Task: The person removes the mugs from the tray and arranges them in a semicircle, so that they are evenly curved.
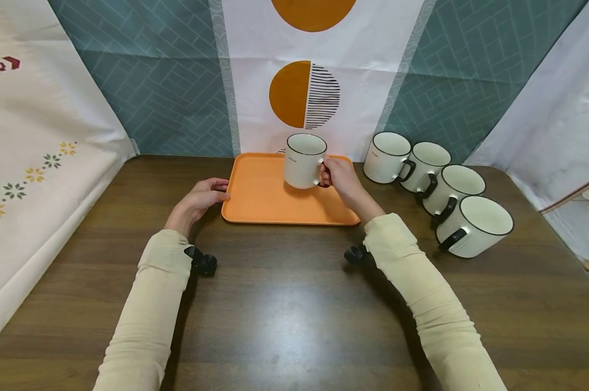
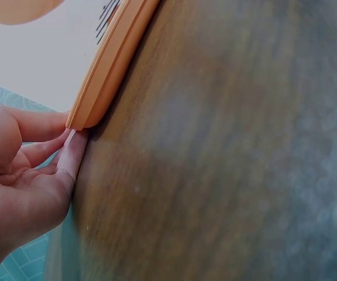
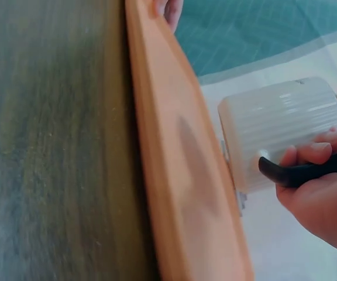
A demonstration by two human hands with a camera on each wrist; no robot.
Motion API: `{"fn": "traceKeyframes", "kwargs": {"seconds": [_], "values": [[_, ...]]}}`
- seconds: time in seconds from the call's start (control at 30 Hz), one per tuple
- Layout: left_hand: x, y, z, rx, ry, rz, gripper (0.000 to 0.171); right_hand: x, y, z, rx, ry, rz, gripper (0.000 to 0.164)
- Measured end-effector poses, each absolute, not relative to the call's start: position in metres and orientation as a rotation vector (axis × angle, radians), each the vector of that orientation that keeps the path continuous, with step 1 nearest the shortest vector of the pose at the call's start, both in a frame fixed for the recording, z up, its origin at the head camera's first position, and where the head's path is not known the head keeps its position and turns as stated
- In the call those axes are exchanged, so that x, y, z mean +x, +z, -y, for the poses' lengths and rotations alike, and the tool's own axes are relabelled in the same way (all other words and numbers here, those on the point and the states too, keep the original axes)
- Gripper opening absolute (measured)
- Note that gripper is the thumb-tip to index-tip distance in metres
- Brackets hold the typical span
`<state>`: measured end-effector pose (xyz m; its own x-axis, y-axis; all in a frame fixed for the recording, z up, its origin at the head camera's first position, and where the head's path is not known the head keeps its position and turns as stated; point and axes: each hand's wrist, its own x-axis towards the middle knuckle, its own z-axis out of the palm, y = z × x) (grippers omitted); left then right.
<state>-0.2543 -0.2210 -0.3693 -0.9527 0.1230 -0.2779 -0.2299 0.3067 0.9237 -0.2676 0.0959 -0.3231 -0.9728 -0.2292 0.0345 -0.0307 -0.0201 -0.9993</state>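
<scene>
My right hand (image 1: 340, 176) grips the black handle (image 3: 309, 170) of a white mug (image 1: 301, 163) with a dark rim. The mug is upright, close over the middle of an orange tray (image 1: 255, 203), and a shadow falls on the tray beside it. Faint vertical ribs show on the mug's side in the right wrist view. At the tray's left edge is my left hand (image 1: 201, 198). Its thumb and fingers pinch the rim there, thumb on the table side in the left wrist view.
Several matching white mugs (image 1: 475, 225) with black handles stand in a slanting row right of the tray. Behind the tray hangs a patterned cloth (image 1: 248, 81); white cloths (image 1: 40, 163) border both sides. The brown wooden table (image 1: 280, 304) extends toward me.
</scene>
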Motion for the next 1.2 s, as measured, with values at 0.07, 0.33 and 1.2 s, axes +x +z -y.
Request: {"fn": "traceKeyframes", "kwargs": {"seconds": [0.07, 0.33, 1.2], "values": [[-0.254, -0.368, 0.221, -0.096, 1.691, -2.278, 0.052, -0.262, -0.315, -0.101, -0.268, -2.139, -2.08, 0.031], [-0.254, -0.367, 0.223, -0.088, 1.677, -2.293, 0.053, -0.236, -0.282, -0.121, -0.281, -2.137, -2.02, 0.028], [-0.252, -0.369, 0.219, -0.103, 1.673, -2.296, 0.053, -0.138, -0.298, -0.259, -0.83, -2.085, -1.975, 0.033]]}}
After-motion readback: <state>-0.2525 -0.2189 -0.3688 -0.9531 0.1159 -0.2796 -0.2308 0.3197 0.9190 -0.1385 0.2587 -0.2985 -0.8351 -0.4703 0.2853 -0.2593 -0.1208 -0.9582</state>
